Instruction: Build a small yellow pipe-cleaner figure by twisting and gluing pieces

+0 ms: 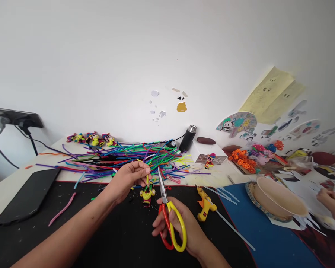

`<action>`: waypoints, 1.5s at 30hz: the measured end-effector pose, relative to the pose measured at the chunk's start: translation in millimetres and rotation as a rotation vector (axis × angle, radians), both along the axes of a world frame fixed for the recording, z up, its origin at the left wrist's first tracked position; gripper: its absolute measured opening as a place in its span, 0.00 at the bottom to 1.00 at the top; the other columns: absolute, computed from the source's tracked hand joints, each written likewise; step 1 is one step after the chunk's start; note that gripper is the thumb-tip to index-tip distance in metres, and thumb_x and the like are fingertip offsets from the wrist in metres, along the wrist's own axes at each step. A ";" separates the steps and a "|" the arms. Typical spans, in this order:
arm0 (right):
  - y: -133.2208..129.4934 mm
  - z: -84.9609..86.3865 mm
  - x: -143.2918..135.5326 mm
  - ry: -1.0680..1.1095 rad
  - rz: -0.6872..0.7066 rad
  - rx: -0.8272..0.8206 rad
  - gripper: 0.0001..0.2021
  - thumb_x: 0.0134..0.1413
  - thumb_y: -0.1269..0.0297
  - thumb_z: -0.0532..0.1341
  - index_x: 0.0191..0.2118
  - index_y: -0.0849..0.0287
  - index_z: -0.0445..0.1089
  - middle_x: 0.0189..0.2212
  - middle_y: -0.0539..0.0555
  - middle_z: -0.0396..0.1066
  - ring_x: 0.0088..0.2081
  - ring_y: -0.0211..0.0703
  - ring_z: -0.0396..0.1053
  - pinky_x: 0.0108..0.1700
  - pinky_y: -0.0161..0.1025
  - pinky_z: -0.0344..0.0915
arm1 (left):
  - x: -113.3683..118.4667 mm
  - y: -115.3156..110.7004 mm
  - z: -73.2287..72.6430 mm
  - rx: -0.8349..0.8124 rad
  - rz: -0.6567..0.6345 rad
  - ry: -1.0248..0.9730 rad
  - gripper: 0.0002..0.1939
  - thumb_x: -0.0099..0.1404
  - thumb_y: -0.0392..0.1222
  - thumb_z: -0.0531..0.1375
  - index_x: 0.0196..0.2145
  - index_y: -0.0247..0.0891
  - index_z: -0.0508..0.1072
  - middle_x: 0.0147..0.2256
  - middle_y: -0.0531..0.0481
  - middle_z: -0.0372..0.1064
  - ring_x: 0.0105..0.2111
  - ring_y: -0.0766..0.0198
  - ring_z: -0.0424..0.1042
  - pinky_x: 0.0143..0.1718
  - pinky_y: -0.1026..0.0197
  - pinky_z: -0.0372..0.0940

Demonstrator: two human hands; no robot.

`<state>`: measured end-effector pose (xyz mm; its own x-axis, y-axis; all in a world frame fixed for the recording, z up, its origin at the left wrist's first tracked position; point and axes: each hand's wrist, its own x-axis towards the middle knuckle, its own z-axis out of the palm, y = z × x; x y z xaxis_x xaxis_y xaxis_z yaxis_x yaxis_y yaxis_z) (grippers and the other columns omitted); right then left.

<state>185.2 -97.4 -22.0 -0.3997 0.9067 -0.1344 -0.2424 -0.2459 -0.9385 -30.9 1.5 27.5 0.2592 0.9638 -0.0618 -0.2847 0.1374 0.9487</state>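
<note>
Now pinching a yellow pipe cleaner (147,179) with the left hand (127,179), gripping scissors (164,196) with the right hand (184,220), near a doll (147,195).

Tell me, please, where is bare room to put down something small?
On the black mat, between phone, pink strip and left forearm; on the blue mat, between long glue stick and plate. Crowded: pipe-cleaner heap along the wall, papers right.
</note>
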 end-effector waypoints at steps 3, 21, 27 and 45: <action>3.1 -3.8 -1.4 0.010 0.075 0.026 0.45 0.48 0.25 0.65 0.59 0.59 0.68 0.44 0.63 0.78 0.40 0.54 0.83 0.40 0.42 0.73 | 0.1 0.7 2.0 -0.020 0.008 -0.016 0.23 0.46 0.51 0.80 0.31 0.36 0.77 0.22 0.54 0.73 0.22 0.68 0.71 0.24 0.68 0.67; 17.1 0.8 -18.7 -0.342 -0.070 0.153 0.29 0.61 0.35 0.62 0.48 0.60 0.72 0.29 0.50 0.71 0.17 0.34 0.68 0.19 0.30 0.60 | 7.3 -2.7 -8.1 -0.155 -0.112 0.109 0.23 0.46 0.53 0.80 0.29 0.34 0.78 0.23 0.50 0.76 0.21 0.68 0.72 0.24 0.67 0.68; 19.5 -1.8 -22.3 -0.330 -0.094 0.143 0.29 0.63 0.36 0.61 0.47 0.61 0.71 0.30 0.50 0.72 0.17 0.33 0.68 0.18 0.29 0.59 | 10.9 -7.2 -7.8 -0.192 -0.164 0.107 0.21 0.46 0.49 0.79 0.29 0.35 0.78 0.25 0.48 0.78 0.23 0.64 0.75 0.25 0.66 0.69; 19.0 -8.4 -22.9 -0.310 -0.150 0.099 0.29 0.63 0.35 0.60 0.45 0.61 0.72 0.29 0.50 0.71 0.15 0.32 0.67 0.15 0.28 0.58 | 23.7 -12.2 -16.2 -0.303 -0.166 0.098 0.21 0.42 0.46 0.81 0.28 0.35 0.77 0.24 0.52 0.75 0.21 0.68 0.70 0.24 0.67 0.68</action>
<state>162.3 -78.4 -30.4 -0.2151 0.9669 -0.1373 0.0314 -0.1337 -0.9905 -7.2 -10.7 11.3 0.3892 0.8433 -0.3707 -0.1446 0.4533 0.8795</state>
